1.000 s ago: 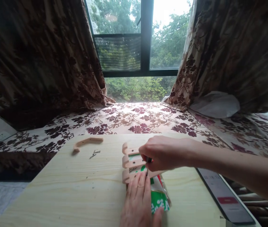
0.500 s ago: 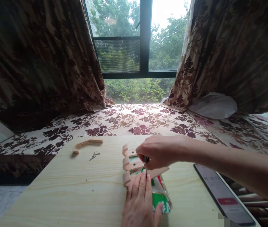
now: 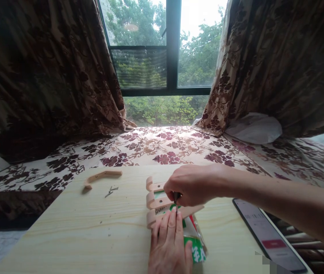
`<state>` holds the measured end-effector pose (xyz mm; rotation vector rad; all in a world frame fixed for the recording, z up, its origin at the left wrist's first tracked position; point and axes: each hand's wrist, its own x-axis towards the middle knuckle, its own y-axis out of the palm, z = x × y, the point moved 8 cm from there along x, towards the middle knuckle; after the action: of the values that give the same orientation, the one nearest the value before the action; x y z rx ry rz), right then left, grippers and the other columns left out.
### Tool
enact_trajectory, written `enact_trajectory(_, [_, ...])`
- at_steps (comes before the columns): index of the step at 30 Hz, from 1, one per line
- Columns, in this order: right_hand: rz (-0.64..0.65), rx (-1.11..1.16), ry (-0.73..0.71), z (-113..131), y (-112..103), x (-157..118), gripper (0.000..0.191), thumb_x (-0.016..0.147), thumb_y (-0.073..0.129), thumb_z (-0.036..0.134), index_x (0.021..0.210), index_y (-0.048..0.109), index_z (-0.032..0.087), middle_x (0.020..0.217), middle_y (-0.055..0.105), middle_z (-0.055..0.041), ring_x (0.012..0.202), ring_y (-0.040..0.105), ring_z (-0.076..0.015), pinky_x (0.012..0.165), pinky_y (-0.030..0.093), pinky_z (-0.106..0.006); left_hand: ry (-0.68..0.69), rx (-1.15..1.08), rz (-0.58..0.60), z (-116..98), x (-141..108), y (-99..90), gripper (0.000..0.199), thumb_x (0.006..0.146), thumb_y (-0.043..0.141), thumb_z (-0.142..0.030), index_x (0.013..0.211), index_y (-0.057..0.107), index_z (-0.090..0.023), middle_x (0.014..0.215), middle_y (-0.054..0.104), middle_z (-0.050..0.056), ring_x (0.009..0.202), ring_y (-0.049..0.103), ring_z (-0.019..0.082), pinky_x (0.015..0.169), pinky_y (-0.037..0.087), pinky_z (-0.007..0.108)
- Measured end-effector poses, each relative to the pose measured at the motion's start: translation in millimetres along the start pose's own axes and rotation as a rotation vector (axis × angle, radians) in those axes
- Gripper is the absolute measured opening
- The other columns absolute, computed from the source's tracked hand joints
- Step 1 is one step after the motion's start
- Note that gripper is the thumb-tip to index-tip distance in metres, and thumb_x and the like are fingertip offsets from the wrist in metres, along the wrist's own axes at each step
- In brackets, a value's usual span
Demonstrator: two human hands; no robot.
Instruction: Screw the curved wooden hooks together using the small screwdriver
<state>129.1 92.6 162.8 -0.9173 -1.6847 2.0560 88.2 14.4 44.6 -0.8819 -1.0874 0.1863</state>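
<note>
Screwdriver (image 3: 176,196) more upright than before, long axis tip-down.

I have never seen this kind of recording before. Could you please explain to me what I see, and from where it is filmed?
There is no machine: one person works with two bare hands, filmed by a camera worn on the head, looking forward and down. The right hand grips a thin tool with a dark handle and a metal shaft, pointing downward. The left hand lies flat over the nearest of three pale, curved wooden hooks; a green, white and red plastic packet shows beneath them. The pale wooden table also bears another curved wooden hook, a few small grey metal pins, perhaps screws, and a dark-edged phone.
</note>
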Motion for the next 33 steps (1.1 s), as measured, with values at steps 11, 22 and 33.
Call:
enact_trajectory(11, [-0.001,-0.188,0.039,2,-8,-3,0.019,0.074,0.059,0.02,0.089,0.069,0.019,0.075,0.068,-0.005,0.059,0.051,-0.0143,0.048,0.025,-0.025,-0.002,0.013,0.089,-2,-10,11.1,0.045,0.087,0.047,-0.028,0.128,0.048,-0.01,0.132,0.055,0.008,0.12,0.047,0.022,0.096,0.038,0.036])
enact_trajectory(22, [-0.004,-0.297,0.091,4,-4,-2,0.015,0.079,0.058,0.024,0.082,0.069,0.015,0.068,0.065,-0.0064,0.052,0.044,-0.0125,0.046,0.022,-0.028,-0.008,-0.005,0.069,-3,-8,7.1,0.044,0.088,0.044,-0.031,0.126,0.05,-0.009,0.13,0.056,0.008,0.119,0.048,0.022,0.096,0.038,0.036])
enact_trajectory(33, [-0.005,-0.298,0.06,9,-1,-4,0.011,0.078,0.056,0.017,0.076,0.067,0.016,0.063,0.061,-0.0048,0.048,0.036,-0.0113,0.047,0.02,-0.029,-0.041,-0.036,0.069,-3,-5,4.6,0.042,0.089,0.043,-0.029,0.126,0.05,-0.01,0.126,0.058,0.009,0.118,0.048,0.022,0.095,0.039,0.036])
